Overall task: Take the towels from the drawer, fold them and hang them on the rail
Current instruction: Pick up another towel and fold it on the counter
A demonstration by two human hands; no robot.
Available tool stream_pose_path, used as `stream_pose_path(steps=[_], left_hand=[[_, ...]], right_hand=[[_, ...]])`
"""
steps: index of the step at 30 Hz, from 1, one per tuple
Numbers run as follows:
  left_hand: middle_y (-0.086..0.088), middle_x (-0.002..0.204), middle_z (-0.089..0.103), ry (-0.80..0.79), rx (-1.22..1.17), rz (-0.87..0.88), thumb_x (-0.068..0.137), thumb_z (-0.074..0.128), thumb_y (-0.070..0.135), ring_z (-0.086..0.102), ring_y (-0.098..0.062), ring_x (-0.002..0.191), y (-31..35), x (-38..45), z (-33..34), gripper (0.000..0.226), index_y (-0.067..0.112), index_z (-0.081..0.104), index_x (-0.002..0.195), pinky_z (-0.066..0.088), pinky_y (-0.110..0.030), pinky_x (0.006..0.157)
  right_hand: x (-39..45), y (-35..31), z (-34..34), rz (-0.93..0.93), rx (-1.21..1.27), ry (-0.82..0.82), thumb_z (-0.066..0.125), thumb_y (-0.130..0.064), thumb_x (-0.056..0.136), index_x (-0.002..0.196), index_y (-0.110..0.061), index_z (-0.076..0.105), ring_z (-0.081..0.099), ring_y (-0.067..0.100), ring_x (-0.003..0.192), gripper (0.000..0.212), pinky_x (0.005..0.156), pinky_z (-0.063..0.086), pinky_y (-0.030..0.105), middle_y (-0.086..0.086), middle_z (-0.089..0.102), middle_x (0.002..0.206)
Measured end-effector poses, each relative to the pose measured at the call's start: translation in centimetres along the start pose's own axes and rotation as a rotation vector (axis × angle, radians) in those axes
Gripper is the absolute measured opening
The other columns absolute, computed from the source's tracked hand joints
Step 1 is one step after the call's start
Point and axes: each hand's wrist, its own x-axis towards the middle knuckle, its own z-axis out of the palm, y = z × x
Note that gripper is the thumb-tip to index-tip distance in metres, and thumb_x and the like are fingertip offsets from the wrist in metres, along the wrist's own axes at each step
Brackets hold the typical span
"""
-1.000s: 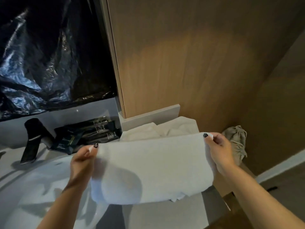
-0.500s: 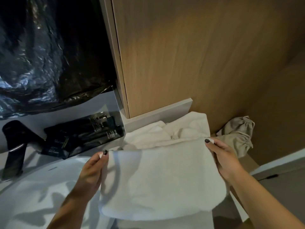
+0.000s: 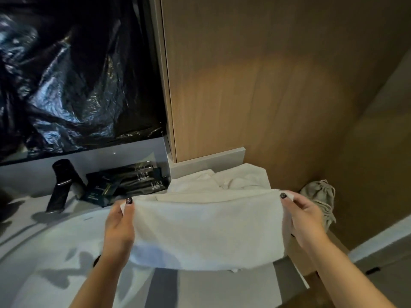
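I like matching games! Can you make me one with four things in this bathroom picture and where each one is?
Things:
1. white towel
2. black tap
3. beige drawstring bag
4. crumpled black plastic

Places:
A. hanging above the counter, at the back left
B. stretched between the left hand and the right hand
C. beside the wooden wall, past the right hand
D. standing at the edge of the white basin

Pairs: 1-B, 2-D, 3-C, 4-A
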Motion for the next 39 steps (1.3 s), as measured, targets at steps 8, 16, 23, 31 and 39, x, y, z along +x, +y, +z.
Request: stream_pose_path(steps=[8, 16, 23, 31, 39], left_hand=[[0.005, 0.083, 0.054, 0.258, 0.163, 0.174, 0.104, 0.035, 0.035, 0.051, -0.009, 0.075, 2.5, -9.4, -2.9, 0.018, 0.023, 0.047, 0.098, 0.037, -0.032, 0.060], [-0.002, 0.079, 0.058, 0.253, 0.212, 0.124, 0.101, 0.047, 0.041, 0.056, -0.018, 0.070, -0.4, -16.0, -7.7, 0.015, 0.027, 0.048, 0.094, 0.041, -0.033, 0.058], [-0.015, 0.069, 0.053, 0.082, 0.096, -0.119, 0.092, 0.064, 0.041, 0.046, -0.024, 0.063, -5.5, -16.6, -12.3, 0.043, 0.001, 0.050, 0.086, 0.035, -0.035, 0.061], [-0.006, 0.060, 0.049, -0.004, 0.142, -0.191, 0.094, 0.064, 0.038, 0.043, -0.022, 0.053, -6.3, -11.1, -12.3, 0.036, 0.008, 0.051, 0.079, 0.034, -0.030, 0.052], [-0.023, 0.095, 0.064, 0.002, 0.403, -0.288, 0.099, 0.055, 0.027, 0.061, -0.039, 0.094, -9.0, -6.1, -10.0, 0.032, -0.004, 0.058, 0.106, 0.043, -0.036, 0.076]], right_hand=[[-6.8, -1.7, -3.2, -0.250, -0.138, 0.122, 0.060, -0.024, 0.096, 0.092, -0.033, 0.067, 0.061, 0.006, 0.091, 0.011, 0.070, 0.046, 0.021, -0.016, 0.067, 0.092], [-11.8, 2.8, -5.6, -0.203, -0.176, 0.048, 0.062, -0.016, 0.093, 0.094, -0.030, 0.071, 0.066, 0.007, 0.090, 0.016, 0.074, 0.049, 0.024, -0.012, 0.072, 0.091], [-15.6, 7.2, -6.8, -0.001, -0.246, -0.046, 0.067, -0.003, 0.089, 0.088, -0.028, 0.073, 0.068, 0.012, 0.091, 0.025, 0.076, 0.054, 0.030, -0.005, 0.074, 0.090], [-14.1, 6.5, -2.9, -0.080, -0.395, 0.006, 0.068, -0.005, 0.089, 0.082, -0.030, 0.070, 0.067, 0.010, 0.086, 0.026, 0.071, 0.051, 0.026, -0.011, 0.071, 0.084], [-11.2, 9.9, 2.3, -0.004, -0.712, 0.049, 0.061, -0.008, 0.093, 0.097, -0.006, 0.069, 0.062, 0.026, 0.086, 0.010, 0.059, 0.036, 0.011, 0.001, 0.062, 0.080]])
